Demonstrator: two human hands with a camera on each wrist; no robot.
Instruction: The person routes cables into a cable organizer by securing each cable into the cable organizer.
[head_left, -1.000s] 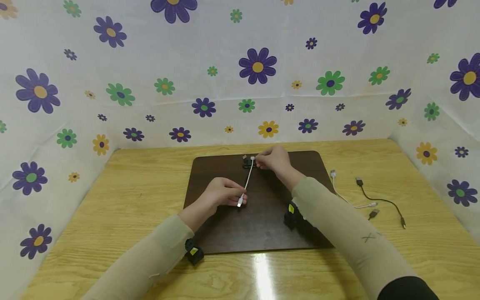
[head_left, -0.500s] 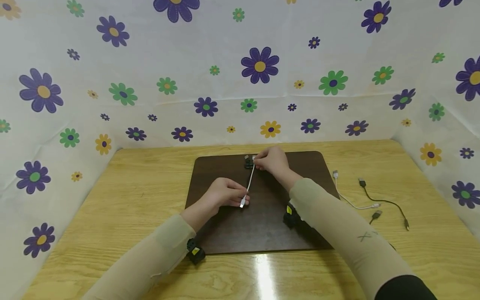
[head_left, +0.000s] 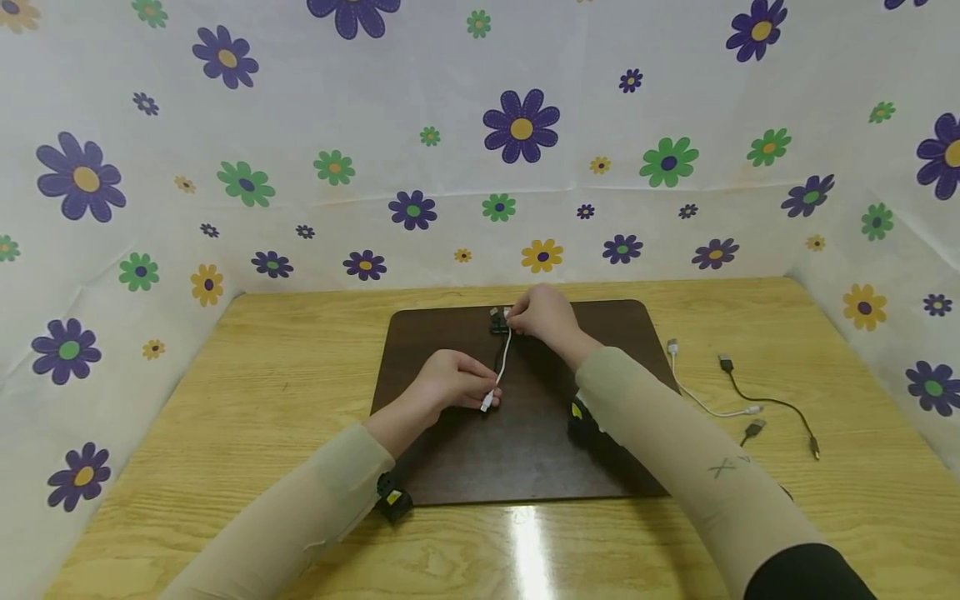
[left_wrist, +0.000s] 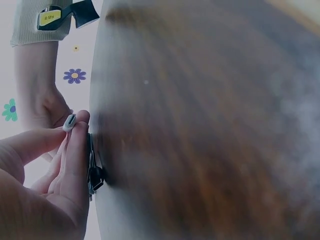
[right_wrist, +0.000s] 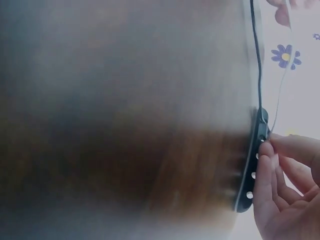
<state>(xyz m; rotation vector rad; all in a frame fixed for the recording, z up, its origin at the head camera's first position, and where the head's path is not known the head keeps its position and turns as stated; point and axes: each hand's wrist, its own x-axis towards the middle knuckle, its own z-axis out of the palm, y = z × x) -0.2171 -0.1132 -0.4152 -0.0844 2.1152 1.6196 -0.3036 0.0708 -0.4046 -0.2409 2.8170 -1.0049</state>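
Between the left hand (head_left: 448, 385), pinching its near end, and the right hand (head_left: 543, 317), pinching its far end beside the black cable holder (right_wrist: 246, 185), the white cable (head_left: 506, 358) bows where it ran straight a second ago, suggesting eased tension.

From above, the head camera looks forward and down at the wooden surface (head_left: 247, 400). The wrist cameras stand very near, facing the left fingers (left_wrist: 75, 160) and the right fingers (right_wrist: 264, 185); all three views share the brown board (head_left: 517, 450).
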